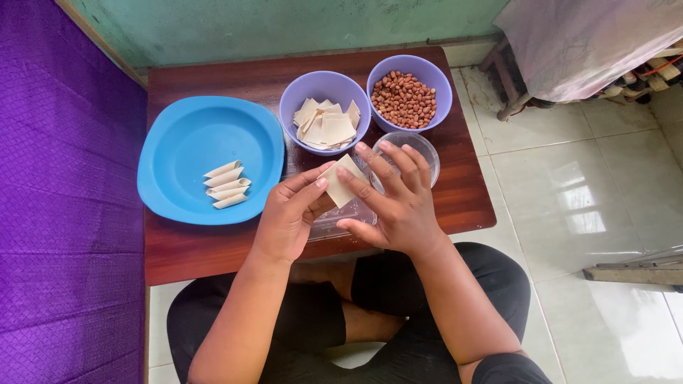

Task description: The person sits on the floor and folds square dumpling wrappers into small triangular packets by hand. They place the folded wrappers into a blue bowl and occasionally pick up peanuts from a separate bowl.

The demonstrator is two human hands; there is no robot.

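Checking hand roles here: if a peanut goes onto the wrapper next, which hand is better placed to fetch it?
Probably the right hand: it lies nearer the peanut bowl, while the left hand pinches the wrapper.

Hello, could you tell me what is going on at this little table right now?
A person sits cross-legged at a low wooden table, holding one square pastry sheet between the left hand and the right hand. A purple bowl behind holds more flat sheets, and a second purple bowl holds peanuts. Four rolled pieces lie on the blue plate. A clear container sits under the hands.
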